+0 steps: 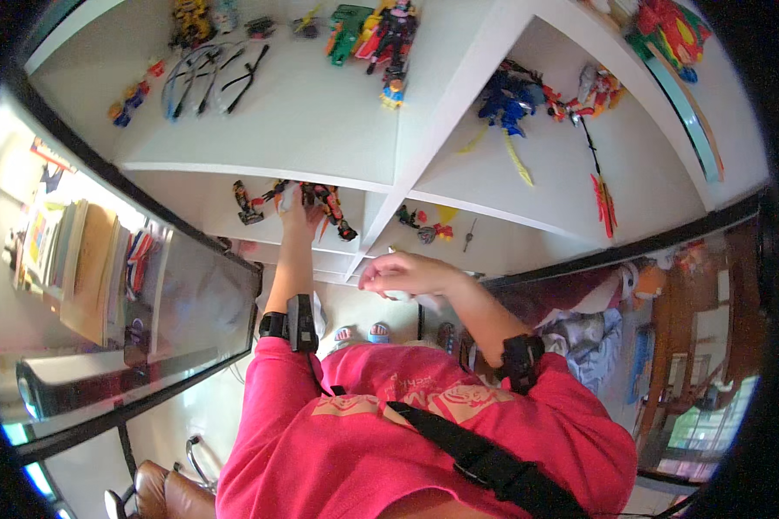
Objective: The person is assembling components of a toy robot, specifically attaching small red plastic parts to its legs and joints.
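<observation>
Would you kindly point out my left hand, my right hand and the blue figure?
Left hand (pixel 298 212): head view, mid-hand.
Right hand (pixel 414 274): head view, mid-hand.
Blue figure (pixel 508 99): head view, its body.

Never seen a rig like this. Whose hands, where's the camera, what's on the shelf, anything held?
No robot here: these are a person's own bare hands, with a black unit strapped to each forearm. The single picture comes from a wide fisheye camera on the person's head, looking down, so straight edges bend near the rim and left is the person's left.

The white shelf carries toys, among them a green one and a blue one. The left hand is at a black toy in a lower compartment; its grip is too small to make out. The right hand hangs in front, loosely bent, with nothing clearly held.
</observation>
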The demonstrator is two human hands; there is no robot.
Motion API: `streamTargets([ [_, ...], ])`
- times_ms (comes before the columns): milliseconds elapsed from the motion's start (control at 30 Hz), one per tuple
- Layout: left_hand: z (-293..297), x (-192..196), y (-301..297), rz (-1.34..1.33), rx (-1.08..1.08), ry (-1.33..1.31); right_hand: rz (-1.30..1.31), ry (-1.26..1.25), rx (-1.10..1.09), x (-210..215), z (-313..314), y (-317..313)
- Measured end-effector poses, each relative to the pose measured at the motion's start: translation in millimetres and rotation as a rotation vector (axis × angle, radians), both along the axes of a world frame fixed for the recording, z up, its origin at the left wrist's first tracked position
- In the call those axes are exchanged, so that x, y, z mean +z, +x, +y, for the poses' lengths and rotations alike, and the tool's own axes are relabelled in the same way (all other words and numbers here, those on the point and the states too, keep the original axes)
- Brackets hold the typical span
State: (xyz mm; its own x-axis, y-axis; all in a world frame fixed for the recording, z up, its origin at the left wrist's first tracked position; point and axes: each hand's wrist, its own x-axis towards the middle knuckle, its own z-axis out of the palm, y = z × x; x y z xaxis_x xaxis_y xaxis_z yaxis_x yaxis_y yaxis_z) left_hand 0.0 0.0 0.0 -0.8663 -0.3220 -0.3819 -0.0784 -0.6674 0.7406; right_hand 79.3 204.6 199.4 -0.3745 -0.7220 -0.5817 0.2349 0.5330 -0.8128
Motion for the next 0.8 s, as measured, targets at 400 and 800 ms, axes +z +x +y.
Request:
streamTargets([
  [400, -19.4, 9.9, -17.9, 0.032, 0.032, 0.338, 0.233, -0.878, -0.848, 116.8, 92.6, -15.7],
  [800, -37.5, 75.6, 18.2, 0.172, 0.015, 0.232, 1.668, 0.603, -0.767, 111.1, 135.8, -71.9],
])
